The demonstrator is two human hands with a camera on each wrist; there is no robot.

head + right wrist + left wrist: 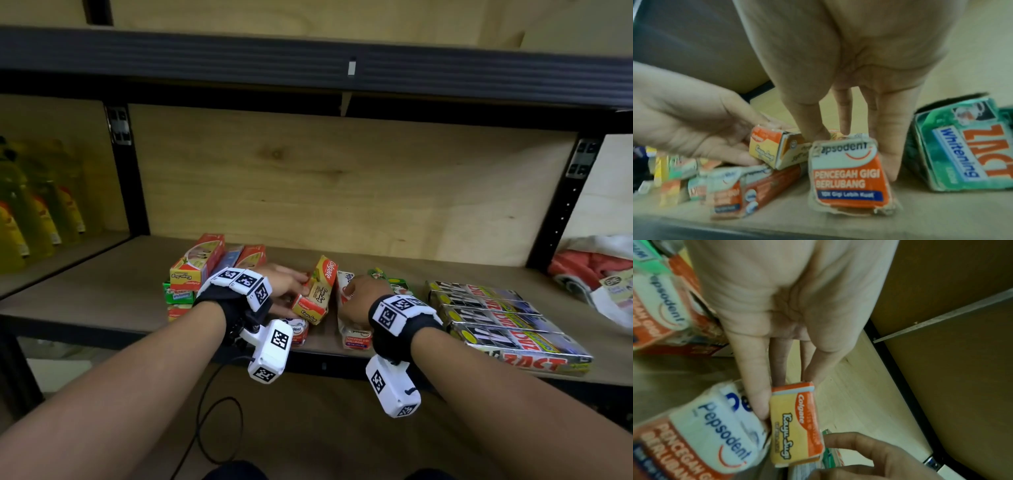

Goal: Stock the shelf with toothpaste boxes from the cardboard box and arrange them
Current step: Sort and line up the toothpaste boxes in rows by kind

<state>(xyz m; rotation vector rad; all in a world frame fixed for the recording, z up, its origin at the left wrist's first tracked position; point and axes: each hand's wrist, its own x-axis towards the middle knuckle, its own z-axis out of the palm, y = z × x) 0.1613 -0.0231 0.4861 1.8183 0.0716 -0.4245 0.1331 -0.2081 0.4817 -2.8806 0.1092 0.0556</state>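
On the wooden shelf (102, 287) my left hand (301, 286) pinches a yellow and red Colgate box (317, 296), tilted on top of other boxes. In the left wrist view the left hand (785, 391) holds that Colgate box (795, 423) between thumb and fingers. Just to its right, my right hand (349, 293) grips a white and red Pepsodent box (352, 337) lying lengthwise. The right wrist view shows the right hand (851, 146) with thumb and fingers on either side of the Pepsodent box (849, 175). The cardboard box is out of view.
A stack of toothpaste boxes (195, 270) stands left of my hands. A green Zact whitening box (962, 146) lies beside the right hand, and a row of silver Zact boxes (507, 325) further right. Yellow bottles (30, 219) fill the left bay; cloth and a bag (599, 270) lie far right.
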